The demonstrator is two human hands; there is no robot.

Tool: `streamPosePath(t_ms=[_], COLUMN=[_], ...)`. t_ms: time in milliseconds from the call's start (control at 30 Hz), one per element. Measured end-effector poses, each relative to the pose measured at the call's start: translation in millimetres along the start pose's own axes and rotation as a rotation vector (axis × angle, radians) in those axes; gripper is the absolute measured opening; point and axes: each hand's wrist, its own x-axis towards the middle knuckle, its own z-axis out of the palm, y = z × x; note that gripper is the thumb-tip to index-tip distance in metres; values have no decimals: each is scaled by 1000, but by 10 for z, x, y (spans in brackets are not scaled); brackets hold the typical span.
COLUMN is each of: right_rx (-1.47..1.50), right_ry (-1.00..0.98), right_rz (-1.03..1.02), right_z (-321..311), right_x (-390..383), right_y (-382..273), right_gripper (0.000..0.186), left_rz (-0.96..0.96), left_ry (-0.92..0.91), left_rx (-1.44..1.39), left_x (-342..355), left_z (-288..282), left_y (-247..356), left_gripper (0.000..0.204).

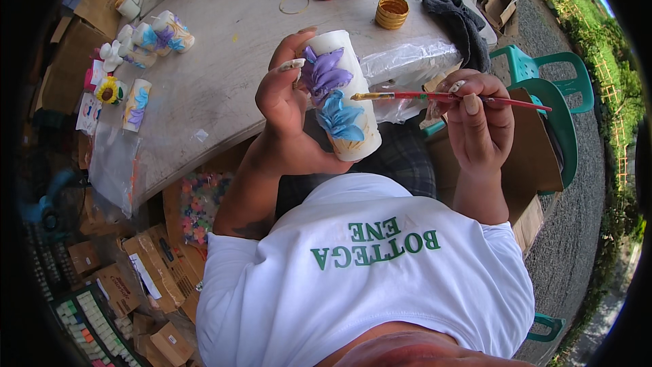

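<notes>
I see left fingers cradling a white candle, right fingers pinching a brush; I'd brace the candle firmly, stroking lightly.

Head-worn wide fisheye view, steeply downward, hands near.

Daylight is strongest on the leafy green plants; the brown cardboard boxes, lower left, are dimmer. The crumpled clear plastic has glare. The white cylinder with purple and blue petals looks sharp. Near the rim, edges bend.
</notes>
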Motion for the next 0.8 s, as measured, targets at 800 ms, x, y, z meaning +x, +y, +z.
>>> streamPosePath(t_ms=[800], right_rx=[-78], right_ry=[-46], right_rz=[-29], right_z=[-15], right_x=[4], right_y=[-26], right_gripper=[13], left_rz=[5], left_ry=[-1], left_rx=[77], left_x=[-34], left_z=[-39], left_y=[-21], left_gripper=[106])
